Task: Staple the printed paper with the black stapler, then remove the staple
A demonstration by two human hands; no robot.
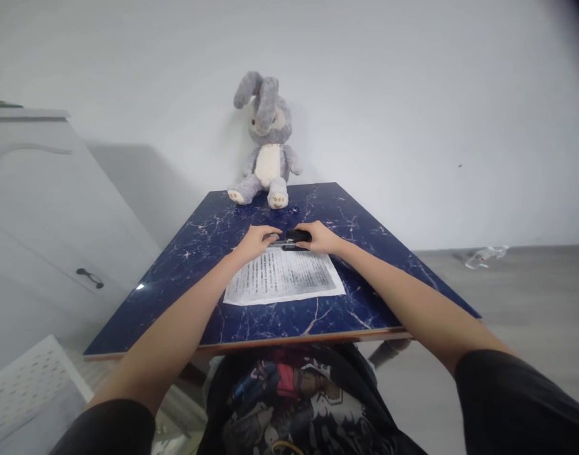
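Observation:
A printed sheet of paper [284, 277] lies on the dark blue marbled table [280, 316]. At the sheet's far edge sits a black stapler [296, 238]. My right hand [322, 237] is wrapped over the stapler's right end. My left hand [255, 241] rests on the paper's far left part, fingers curled toward the stapler's front and touching it.
A grey plush rabbit [267, 142] sits against the white wall at the table's far edge. A white cabinet [38, 208] stands on the left. A white perforated board [28, 392] lies at lower left. Some clear plastic [483, 256] lies on the grey floor on the right.

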